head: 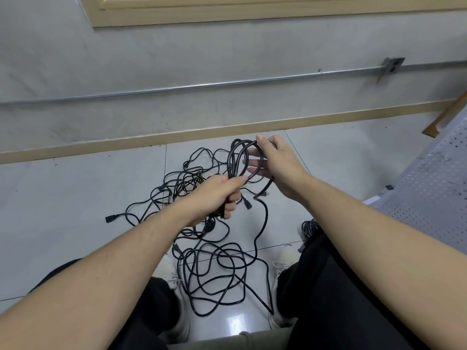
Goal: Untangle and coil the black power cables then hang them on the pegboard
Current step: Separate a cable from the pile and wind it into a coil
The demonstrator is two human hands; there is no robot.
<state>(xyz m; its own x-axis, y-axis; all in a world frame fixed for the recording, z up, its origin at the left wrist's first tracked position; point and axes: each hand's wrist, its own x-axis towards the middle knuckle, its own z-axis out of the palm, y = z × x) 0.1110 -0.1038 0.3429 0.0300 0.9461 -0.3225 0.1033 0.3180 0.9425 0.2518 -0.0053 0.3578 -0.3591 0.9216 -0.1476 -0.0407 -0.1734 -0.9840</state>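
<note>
A partly wound coil of black power cable [238,160] is being held up at the centre of the frame, its loops standing upright between the two hands. The left hand [217,195] is gripping the bottom of the coil, fingers curled tightly round the gathered strands. The right hand [275,162] is holding the coil's upper right side, thumb over the top loop and fingers spread loosely behind it, so it is curled only partway. A plug end [264,195] is dangling just below the right hand. Beneath the hands, a tangle of black cables [214,261] is lying across the tiled floor [75,198], running from mid-frame down between the person's white shoes [283,263]. A second small bundle [310,227] is sitting by the right knee. A perforated metal bench [434,188] is showing at the right edge, and a conduit pipe [202,85] is crossing the wall above.
</note>
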